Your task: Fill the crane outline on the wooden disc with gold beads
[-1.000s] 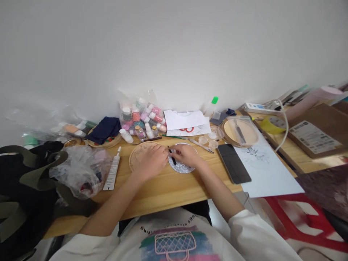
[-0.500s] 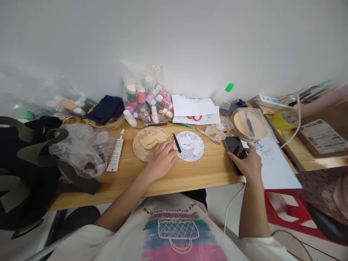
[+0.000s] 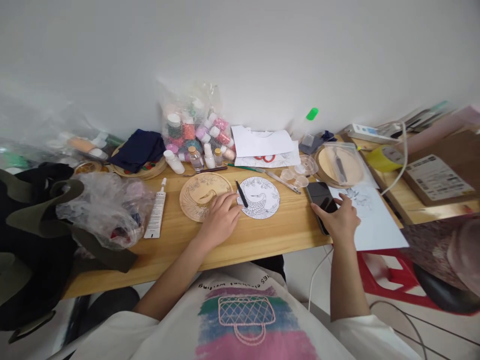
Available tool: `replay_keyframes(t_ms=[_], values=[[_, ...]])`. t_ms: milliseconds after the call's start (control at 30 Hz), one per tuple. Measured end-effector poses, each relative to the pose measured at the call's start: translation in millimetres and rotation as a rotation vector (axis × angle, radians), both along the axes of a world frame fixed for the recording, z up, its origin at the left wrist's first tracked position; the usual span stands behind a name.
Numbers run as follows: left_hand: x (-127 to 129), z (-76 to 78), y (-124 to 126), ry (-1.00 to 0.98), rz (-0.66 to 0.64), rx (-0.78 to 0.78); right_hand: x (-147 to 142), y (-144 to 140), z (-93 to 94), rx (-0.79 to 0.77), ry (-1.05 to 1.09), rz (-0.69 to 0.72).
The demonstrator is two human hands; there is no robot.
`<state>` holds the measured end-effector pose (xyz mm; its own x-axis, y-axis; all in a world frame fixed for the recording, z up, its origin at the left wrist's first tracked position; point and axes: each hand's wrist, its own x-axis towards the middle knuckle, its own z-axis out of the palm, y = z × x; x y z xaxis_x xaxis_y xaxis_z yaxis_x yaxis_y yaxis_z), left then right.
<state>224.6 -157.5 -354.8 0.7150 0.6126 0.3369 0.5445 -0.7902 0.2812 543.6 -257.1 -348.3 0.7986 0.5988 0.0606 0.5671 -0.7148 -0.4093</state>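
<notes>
My left hand (image 3: 220,218) rests on the wooden table (image 3: 262,235), partly over an engraved wooden disc (image 3: 197,192). Its fingertips hold the lower part of a black pen (image 3: 240,191). The pen slants across the left edge of a round paper (image 3: 263,198) with a line drawing of a bird. My right hand (image 3: 339,220) lies over the near end of a dark phone (image 3: 318,192) that lies flat at the table's edge, thumb on its left side and fingers on its right side.
A glue tube (image 3: 156,216), a crumpled plastic bag (image 3: 107,207) and a dark bag (image 3: 30,225) lie to the left. Behind are bead bottles (image 3: 195,135), papers with red scissors (image 3: 265,158) and a round wooden tray (image 3: 339,166). A white sheet (image 3: 377,225) overhangs a red stool (image 3: 382,275).
My right hand left the pen and the round paper and moved right onto the phone. My left hand stayed by the wooden disc with the pen. The view shifted slightly.
</notes>
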Motion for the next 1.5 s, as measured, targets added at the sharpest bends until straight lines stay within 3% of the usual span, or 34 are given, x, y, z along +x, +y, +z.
replay_keyframes(t_ms=[233, 433, 500, 633, 700, 833, 967, 1167, 1500], values=[[-1.7, -2.6, 0.2, -0.064, -0.019, 0.014, -26.8, -20.7, -5.6, 0.198, -0.279, -0.016], [-1.2, -4.3, 0.7, -0.101, -0.023, 0.018, -45.4, -20.7, -15.9, 0.181, -0.266, 0.002], [-1.1, -4.1, 0.9, -0.112, -0.023, 0.026, -49.1, -14.1, -19.2, 0.224, -0.248, 0.077], [-1.0, -3.5, 1.8, -0.133, -0.026, 0.053, -54.2, -5.9, -16.8, 0.465, -0.115, 0.429], [-1.0, -3.6, 2.2, -0.141, -0.025, 0.071, -55.2, -7.8, -12.2, 0.573, -0.120, 0.489], [-1.0, -4.0, 2.8, -0.130, -0.022, 0.092, -49.7, -23.1, -9.0, 0.682, -0.219, 0.314], [-1.5, -4.5, 2.9, -0.113, -0.039, 0.073, -38.8, -46.1, -21.4, 0.664, -0.361, 0.149], [-1.2, -4.1, 2.8, -0.129, -0.054, 0.061, -36.4, -65.8, -40.5, 0.536, -0.429, 0.111], [-1.0, -4.6, 3.6, -0.151, -0.051, 0.110, -24.0, -56.8, -35.8, 0.573, -0.278, 0.147]])
